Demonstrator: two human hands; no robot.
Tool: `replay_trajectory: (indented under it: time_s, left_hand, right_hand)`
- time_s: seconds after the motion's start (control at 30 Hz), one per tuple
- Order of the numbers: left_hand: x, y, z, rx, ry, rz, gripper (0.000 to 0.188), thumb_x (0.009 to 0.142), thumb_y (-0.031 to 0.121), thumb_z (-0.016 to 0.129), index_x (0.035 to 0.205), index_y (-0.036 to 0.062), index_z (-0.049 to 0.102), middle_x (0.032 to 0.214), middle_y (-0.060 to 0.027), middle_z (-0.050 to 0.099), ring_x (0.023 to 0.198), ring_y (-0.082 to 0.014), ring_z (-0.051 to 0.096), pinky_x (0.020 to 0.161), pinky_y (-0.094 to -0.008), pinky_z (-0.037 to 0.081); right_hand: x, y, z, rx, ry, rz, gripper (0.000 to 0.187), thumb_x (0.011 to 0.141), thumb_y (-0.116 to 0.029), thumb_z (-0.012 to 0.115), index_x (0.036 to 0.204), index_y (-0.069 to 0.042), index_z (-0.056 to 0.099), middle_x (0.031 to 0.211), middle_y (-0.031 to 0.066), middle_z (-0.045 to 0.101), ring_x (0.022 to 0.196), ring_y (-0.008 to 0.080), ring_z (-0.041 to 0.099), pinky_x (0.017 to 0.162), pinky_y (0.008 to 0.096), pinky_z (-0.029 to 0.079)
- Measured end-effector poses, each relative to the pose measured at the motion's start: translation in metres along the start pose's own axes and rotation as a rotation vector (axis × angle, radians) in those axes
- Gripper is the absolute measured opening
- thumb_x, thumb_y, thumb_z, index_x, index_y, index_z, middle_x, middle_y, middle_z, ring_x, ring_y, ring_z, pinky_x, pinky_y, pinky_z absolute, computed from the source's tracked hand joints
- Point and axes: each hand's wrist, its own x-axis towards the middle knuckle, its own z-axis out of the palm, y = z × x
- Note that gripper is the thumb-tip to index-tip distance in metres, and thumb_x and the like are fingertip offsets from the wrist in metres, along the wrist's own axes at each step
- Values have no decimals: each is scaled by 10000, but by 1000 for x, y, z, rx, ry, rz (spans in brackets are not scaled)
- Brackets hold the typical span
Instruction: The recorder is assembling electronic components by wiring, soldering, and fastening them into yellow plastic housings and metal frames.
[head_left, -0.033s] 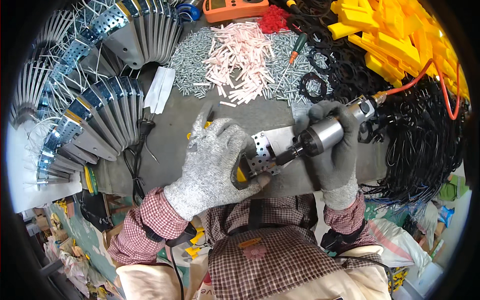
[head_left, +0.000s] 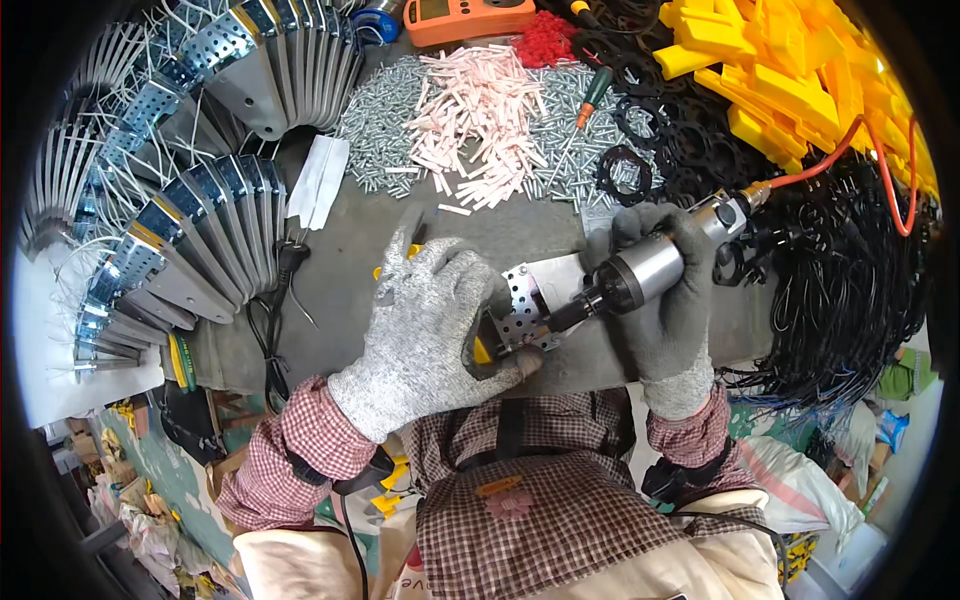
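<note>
My left hand, in a grey speckled glove, is closed around the yellow handle of a metal assembly. A perforated metal guard and a flat grey plate extend from that handle to the right. My right hand, gloved too, grips a silver and black air screwdriver. Its black tip meets the perforated guard near my left thumb. Whether a screw sits under the tip is hidden. An orange hose runs from the driver's back end to the right.
Loose screws and pale pink sleeves lie beyond my hands, near a green-handled screwdriver. Metal plate assemblies stand in rows at left. Yellow housings and black cables are piled at right. A plugged cord lies left.
</note>
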Motion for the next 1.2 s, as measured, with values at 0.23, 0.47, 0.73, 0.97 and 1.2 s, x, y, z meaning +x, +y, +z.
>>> replay_trajectory:
  time_s: [0.23,0.47,0.73,0.97,1.2]
  left_hand:
    - [0,0,-1,0,3,25,641,628,566,863,946,51,652,949,-119,623,1060,-342,603,1183,-648,229]
    - [2,3,-2,29,-18,36,715,655,624,832,985,10,669,926,-133,625,1043,-352,605,1176,-643,238]
    - [6,2,-1,42,-23,46,657,680,598,825,958,23,671,883,-145,621,997,-356,613,1179,-618,255]
    - [8,2,7,-46,98,-56,257,648,187,725,849,89,596,826,-106,589,915,-336,616,1141,-551,352]
    - [6,2,8,8,84,-102,418,622,160,718,1003,6,646,891,-173,626,936,-374,621,1084,-542,393]
  right_hand:
    - [1,-9,3,615,15,227,198,1022,-218,588,1152,-84,524,1175,107,555,1142,280,574,1065,565,492]
    - [-9,0,-2,380,41,141,298,1019,-254,569,1261,-98,494,1385,177,534,1341,362,508,1083,622,459]
    - [-9,-19,22,296,67,121,466,1025,-256,534,1429,-100,363,1462,217,453,1359,376,489,1057,595,490]
    - [12,-23,14,394,114,124,406,1006,-305,595,1368,-155,488,1428,101,519,1362,308,476,1080,710,398]
    - [17,-12,16,393,126,158,371,1002,-280,615,1337,-164,506,1402,102,548,1372,310,472,1078,728,380]
